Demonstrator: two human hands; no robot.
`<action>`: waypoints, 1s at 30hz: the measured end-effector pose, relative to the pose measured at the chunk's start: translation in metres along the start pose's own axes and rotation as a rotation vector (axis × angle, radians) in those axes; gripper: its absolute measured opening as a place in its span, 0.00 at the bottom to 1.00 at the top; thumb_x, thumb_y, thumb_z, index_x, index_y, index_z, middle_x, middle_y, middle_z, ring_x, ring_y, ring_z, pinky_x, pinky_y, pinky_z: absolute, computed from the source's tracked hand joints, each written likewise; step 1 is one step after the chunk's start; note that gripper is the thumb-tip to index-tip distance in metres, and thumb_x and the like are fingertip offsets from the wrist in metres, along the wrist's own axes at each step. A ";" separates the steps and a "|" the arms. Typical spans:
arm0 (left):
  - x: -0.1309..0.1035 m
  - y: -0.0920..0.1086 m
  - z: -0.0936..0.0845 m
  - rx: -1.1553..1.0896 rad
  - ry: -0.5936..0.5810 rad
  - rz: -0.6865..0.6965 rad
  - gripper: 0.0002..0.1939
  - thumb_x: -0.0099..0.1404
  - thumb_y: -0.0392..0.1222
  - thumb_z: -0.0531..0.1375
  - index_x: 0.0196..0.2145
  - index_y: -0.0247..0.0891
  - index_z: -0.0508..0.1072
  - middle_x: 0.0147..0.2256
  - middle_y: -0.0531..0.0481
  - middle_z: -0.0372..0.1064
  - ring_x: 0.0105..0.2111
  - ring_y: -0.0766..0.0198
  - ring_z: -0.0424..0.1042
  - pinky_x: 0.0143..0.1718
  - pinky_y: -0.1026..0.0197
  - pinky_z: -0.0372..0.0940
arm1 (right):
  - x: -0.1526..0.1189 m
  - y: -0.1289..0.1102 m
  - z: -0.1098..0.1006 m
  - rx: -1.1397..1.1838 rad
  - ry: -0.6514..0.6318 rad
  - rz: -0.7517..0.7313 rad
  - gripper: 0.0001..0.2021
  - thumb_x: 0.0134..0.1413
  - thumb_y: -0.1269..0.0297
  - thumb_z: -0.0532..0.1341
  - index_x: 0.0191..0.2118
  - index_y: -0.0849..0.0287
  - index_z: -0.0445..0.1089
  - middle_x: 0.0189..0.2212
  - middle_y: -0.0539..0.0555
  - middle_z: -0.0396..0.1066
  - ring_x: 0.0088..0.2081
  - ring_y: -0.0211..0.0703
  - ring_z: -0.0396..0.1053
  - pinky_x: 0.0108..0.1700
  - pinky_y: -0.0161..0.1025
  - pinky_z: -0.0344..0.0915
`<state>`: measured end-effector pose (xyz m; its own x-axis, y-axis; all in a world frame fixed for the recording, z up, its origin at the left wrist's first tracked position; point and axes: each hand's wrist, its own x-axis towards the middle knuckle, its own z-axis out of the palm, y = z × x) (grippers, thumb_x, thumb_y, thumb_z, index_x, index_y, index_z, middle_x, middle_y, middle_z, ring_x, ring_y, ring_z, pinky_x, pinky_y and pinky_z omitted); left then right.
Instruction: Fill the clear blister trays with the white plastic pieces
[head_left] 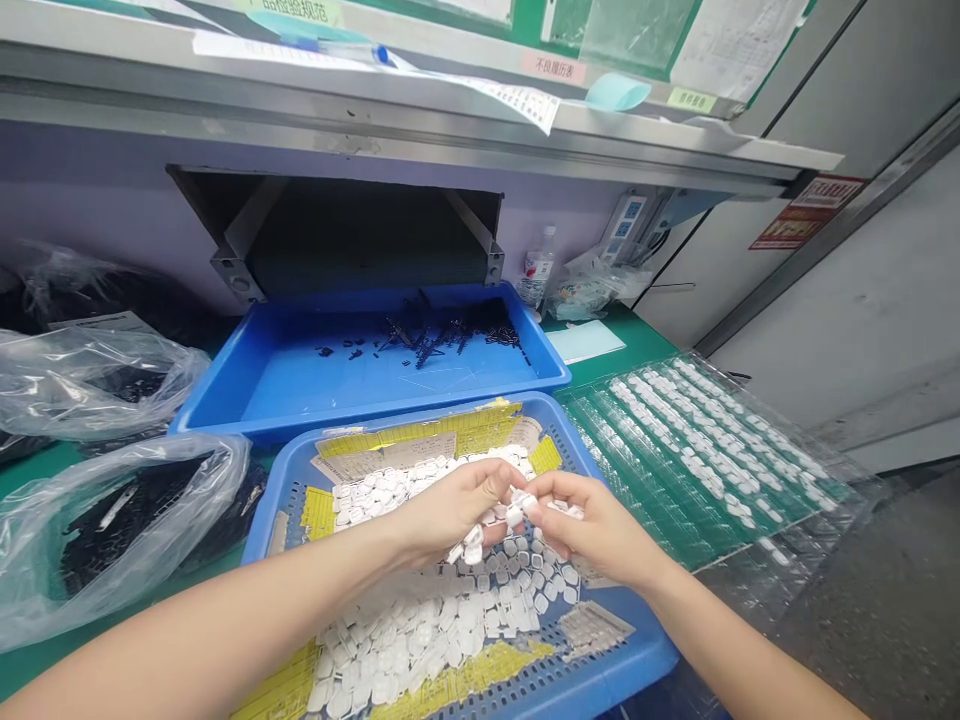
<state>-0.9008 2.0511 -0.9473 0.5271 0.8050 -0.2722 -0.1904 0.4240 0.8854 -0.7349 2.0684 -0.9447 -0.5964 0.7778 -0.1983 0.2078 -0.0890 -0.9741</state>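
Note:
Both my hands are together above a blue perforated basket (pixel 622 655) that holds a heap of small white square plastic caps (pixel 405 640). My left hand (pixel 457 510) is curled round several of these white caps (pixel 472 545), some of which show below its fingers. Close against it, my right hand (pixel 589 520) pinches a white cap (pixel 520 508) between thumb and forefinger, and other caps show at its fingers. Yellow and white labels (pixel 495 668) line the basket's walls.
Behind the basket stands a blue tray (pixel 300 370) with black plastic bits (pixel 442 335). To the right lies a clear blister tray (pixel 637 470) with rows of white caps. Clear bags (pixel 217 460) of black parts sit left. A bottle (pixel 537 265) stands at the back, under a metal shelf (pixel 450 130).

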 end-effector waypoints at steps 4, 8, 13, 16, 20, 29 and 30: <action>0.000 0.003 -0.001 0.002 0.066 -0.026 0.17 0.54 0.55 0.53 0.27 0.36 0.62 0.17 0.58 0.56 0.12 0.78 0.48 0.12 0.72 0.41 | 0.000 0.001 0.000 -0.025 0.035 -0.017 0.09 0.45 0.61 0.57 0.30 0.61 0.63 0.11 0.42 0.55 0.14 0.27 0.52 0.18 0.28 0.49; 0.002 0.003 -0.006 -0.018 0.120 -0.002 0.16 0.58 0.52 0.50 0.25 0.35 0.61 0.18 0.56 0.60 0.11 0.79 0.49 0.11 0.73 0.44 | -0.001 0.003 0.000 0.045 0.088 -0.019 0.08 0.46 0.61 0.56 0.31 0.61 0.61 0.11 0.42 0.56 0.13 0.26 0.50 0.16 0.27 0.47; 0.002 0.012 -0.016 -0.215 0.199 0.071 0.12 0.60 0.47 0.51 0.27 0.34 0.62 0.20 0.55 0.60 0.10 0.81 0.48 0.08 0.75 0.43 | 0.000 0.004 -0.002 0.238 0.175 0.007 0.10 0.45 0.59 0.57 0.32 0.60 0.59 0.11 0.41 0.56 0.11 0.25 0.44 0.13 0.27 0.40; -0.001 0.023 -0.023 -0.337 0.281 0.182 0.11 0.61 0.43 0.50 0.27 0.33 0.63 0.20 0.55 0.59 0.10 0.81 0.48 0.08 0.77 0.43 | 0.002 0.004 -0.004 0.342 0.238 -0.005 0.10 0.45 0.60 0.57 0.31 0.60 0.59 0.11 0.41 0.54 0.12 0.25 0.45 0.13 0.26 0.40; -0.008 0.038 -0.027 -0.452 0.404 0.317 0.13 0.63 0.41 0.46 0.25 0.32 0.62 0.19 0.55 0.57 0.09 0.81 0.46 0.06 0.77 0.43 | 0.004 0.005 -0.007 0.509 0.235 0.005 0.08 0.46 0.62 0.58 0.30 0.59 0.59 0.12 0.42 0.55 0.13 0.24 0.46 0.14 0.24 0.41; -0.015 0.051 -0.034 -0.655 0.500 0.452 0.14 0.64 0.40 0.43 0.24 0.33 0.59 0.20 0.55 0.55 0.10 0.79 0.48 0.06 0.76 0.45 | 0.006 0.006 -0.013 0.882 0.350 -0.066 0.02 0.44 0.68 0.59 0.27 0.60 0.65 0.34 0.50 0.65 0.17 0.21 0.52 0.13 0.21 0.49; -0.019 0.054 -0.037 -0.686 0.496 0.472 0.14 0.65 0.40 0.42 0.25 0.33 0.59 0.19 0.55 0.55 0.10 0.79 0.48 0.06 0.76 0.45 | 0.006 0.005 -0.015 0.914 0.389 -0.067 0.02 0.44 0.68 0.59 0.26 0.60 0.65 0.34 0.50 0.65 0.18 0.22 0.52 0.13 0.20 0.50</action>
<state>-0.9517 2.0741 -0.9084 -0.1068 0.9712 -0.2128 -0.8177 0.0359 0.5746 -0.7260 2.0821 -0.9496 -0.2553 0.9340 -0.2498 -0.5915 -0.3552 -0.7238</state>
